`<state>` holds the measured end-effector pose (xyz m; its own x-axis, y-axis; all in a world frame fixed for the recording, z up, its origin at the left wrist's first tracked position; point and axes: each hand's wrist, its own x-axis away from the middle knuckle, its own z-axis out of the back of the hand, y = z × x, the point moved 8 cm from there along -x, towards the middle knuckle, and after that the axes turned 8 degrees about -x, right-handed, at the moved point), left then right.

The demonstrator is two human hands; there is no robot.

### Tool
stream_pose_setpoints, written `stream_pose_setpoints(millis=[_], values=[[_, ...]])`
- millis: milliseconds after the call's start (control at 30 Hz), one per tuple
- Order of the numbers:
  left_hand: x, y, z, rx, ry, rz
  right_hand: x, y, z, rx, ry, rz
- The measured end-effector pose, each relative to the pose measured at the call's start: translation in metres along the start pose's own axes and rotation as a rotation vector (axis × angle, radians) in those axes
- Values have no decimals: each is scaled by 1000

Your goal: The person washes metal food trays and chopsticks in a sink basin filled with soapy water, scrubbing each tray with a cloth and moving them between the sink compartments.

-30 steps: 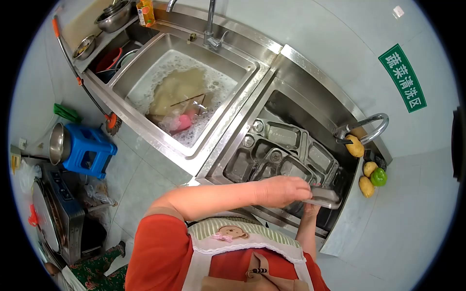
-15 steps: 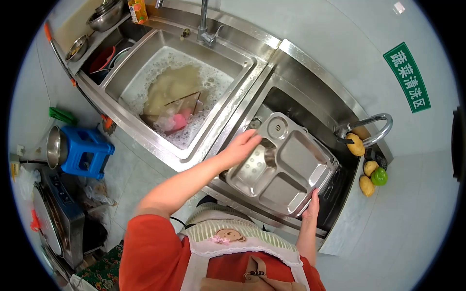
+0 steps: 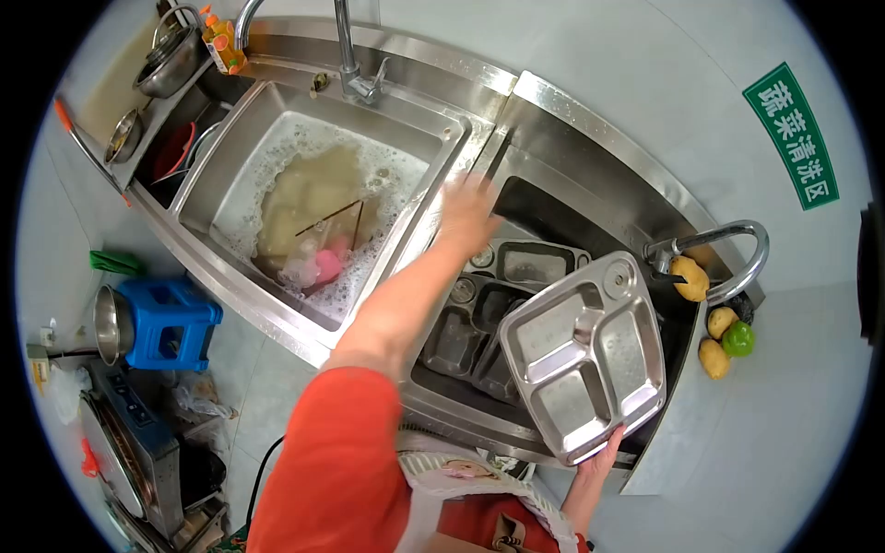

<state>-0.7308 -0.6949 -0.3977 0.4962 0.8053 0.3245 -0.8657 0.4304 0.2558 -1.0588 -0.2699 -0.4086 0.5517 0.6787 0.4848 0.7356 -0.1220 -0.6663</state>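
Observation:
My right hand (image 3: 599, 458) grips the lower edge of a steel compartment tray (image 3: 590, 359), which is tilted up over the right sink (image 3: 682, 346). Its compartments face me and look bare. Below it, more compartment trays (image 3: 452, 336) lie inside that sink, partly covered by the raised one. My left hand (image 3: 467, 219), smeared by motion, is over the divider between the two sinks. Its fingers look stretched out, with nothing visible in them.
Cloudy, foamy water fills the left sink (image 3: 198, 198); a pink item (image 3: 328, 265) shows in it. Taps (image 3: 348, 55) rise behind. Potatoes (image 3: 714, 358) and a green pepper (image 3: 737, 338) lie at the right. A blue stool (image 3: 171, 318) stands on the floor at left.
My left hand has let go of the tray and moved up toward the divider. My right hand has tilted and shifted the tray rightward, exposing the trays beneath. The view has shifted slightly.

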Motion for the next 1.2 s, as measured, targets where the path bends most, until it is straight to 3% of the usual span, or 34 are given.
stream_pose_setpoints(millis=[33, 67, 133, 200, 267, 333, 367, 433, 533, 567, 600, 633, 700, 733, 833, 900, 1033, 1133, 1200], values=[[-2, 46, -22, -132, -66, -205, 9, -3, -16, -14, -97, -3], [14, 94, -53, -267, -133, -412, 16, -6, -20, -21, -50, 5], [37, 134, -77, -206, 45, -460, 17, -7, -26, -39, 0, 24], [85, 126, -53, 149, 73, -352, 17, -13, -26, -12, -12, 1], [104, 94, -68, 706, 119, -322, 2, -1, -16, -21, -14, -53], [152, 82, -74, 1031, -354, -481, -8, 22, -30, -4, 8, -110], [194, 80, -49, 1425, -591, -382, -2, 38, -64, 26, -40, -122], [226, 64, -19, 1712, -394, -184, -15, 78, -85, 71, -100, -182], [224, -6, -31, 1490, 269, 317, 1, 146, -149, 143, -201, -264], [226, -41, -30, 1156, 623, 338, 13, 167, -170, 159, -226, -281], [227, -68, -22, 1068, 735, 351, 31, 185, -194, 169, -276, -336], [220, -97, -30, 1189, 627, 398, 44, 197, -211, 179, -327, -387], [215, -142, -18, 1231, 679, 281, 62, 225, -220, 132, -531, -684], [214, -159, -15, 1268, 572, 282, 69, 236, -218, 49, -554, -799], [215, -172, 15, 1237, 341, 313, 78, 240, -220, -47, -453, -888], [183, -219, -16, 1090, 380, 224, 76, 248, -211, -21, -433, -877], [166, -259, -23, 630, 536, 384, 101, 260, -234, 220, -543, -935], [170, -255, -15, 597, 574, 416, 109, 261, -231, 496, -751, -1056], [170, -258, -21, 619, 559, 403, 83, 249, -208, 695, -823, -913]])
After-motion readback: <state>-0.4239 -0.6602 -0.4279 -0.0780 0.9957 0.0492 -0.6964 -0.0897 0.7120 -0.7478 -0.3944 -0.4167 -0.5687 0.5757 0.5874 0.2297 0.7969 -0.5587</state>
